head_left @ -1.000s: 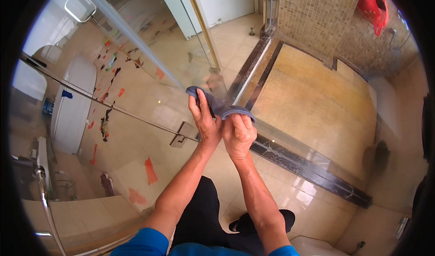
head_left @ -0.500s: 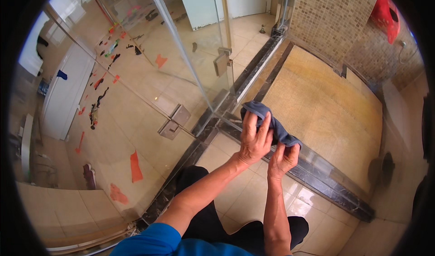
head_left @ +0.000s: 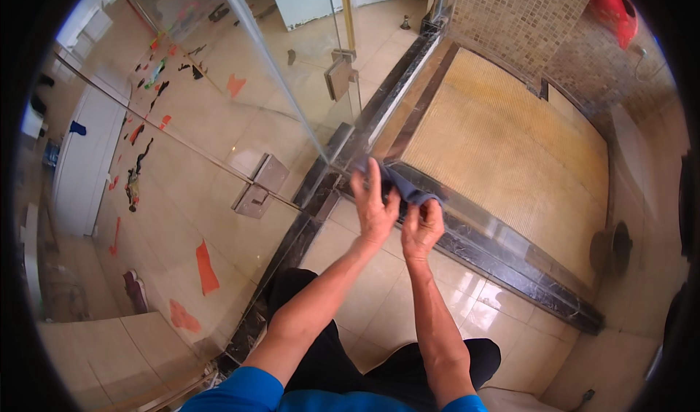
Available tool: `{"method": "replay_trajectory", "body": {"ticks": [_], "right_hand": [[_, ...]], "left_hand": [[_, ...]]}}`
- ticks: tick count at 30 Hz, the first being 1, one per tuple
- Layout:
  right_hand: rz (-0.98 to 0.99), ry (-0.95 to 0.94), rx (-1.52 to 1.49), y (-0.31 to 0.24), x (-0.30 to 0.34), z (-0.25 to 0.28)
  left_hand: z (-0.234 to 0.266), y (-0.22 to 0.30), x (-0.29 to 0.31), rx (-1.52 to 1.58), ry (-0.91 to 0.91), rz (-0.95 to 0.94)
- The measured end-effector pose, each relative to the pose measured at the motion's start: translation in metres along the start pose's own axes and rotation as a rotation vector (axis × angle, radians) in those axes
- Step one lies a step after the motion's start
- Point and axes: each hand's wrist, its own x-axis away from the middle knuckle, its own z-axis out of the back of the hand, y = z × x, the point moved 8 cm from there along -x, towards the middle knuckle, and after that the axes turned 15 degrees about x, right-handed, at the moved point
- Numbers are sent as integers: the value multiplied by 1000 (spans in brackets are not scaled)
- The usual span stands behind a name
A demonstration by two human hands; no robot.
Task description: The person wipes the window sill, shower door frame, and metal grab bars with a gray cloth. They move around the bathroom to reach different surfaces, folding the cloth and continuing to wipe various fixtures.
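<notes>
Beige tiled bathroom floor across lower centre, black marble kerb above it. Your left hand and right hand both grip dark blue-grey fabric cloth at frame centre, spanning between them.

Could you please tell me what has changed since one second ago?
The left hand and right hand have moved the dark cloth rightward, farther from the nearer metal hinge; the view shifted too. Nothing was let go: both hands are still on the cloth. The long orange scrap and purple shoe stayed in place.
</notes>
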Motion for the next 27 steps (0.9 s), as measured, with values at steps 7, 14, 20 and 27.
{"method": "replay_trajectory", "body": {"ticks": [7,14,20,27], "right_hand": [[-113,38,43,72,1,59],[88,-79,335,47,19,-40],[30,-410,491,56,38,-101],[148,-305,594,86,36,-31]], "left_hand": [[-63,-4,70,57,-102,169],[9,-76,28,-263,-160,152],[33,-116,8,-453,-212,205],[-30,-99,55,-397,-469,191]]}}
